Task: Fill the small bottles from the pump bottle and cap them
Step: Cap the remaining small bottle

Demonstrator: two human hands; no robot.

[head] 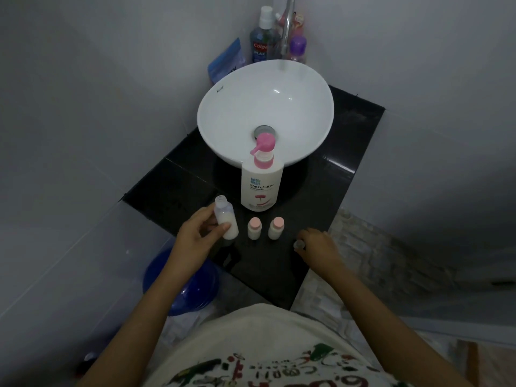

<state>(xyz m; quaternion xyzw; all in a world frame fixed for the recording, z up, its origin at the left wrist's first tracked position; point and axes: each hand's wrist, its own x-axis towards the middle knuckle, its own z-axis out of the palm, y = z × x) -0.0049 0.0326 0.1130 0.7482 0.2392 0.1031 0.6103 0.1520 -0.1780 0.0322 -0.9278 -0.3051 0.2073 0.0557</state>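
Centrally, a white basin [240, 113] marked "Kassa" sits on the black bench [329, 185]. Below it stands the "Shokubutsu" pump bottle [261, 185]. Lower left, the left hand [195, 238] grasps an uncapped small bottle [226, 220]; two capped bottles [254, 228] stand right. The right hand [317, 245] pinches a cap [298, 244].

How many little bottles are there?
3. One uncapped little bottle is held in the left hand. Two pink-capped little bottles stand side by side on the black counter, in front of the pump bottle.
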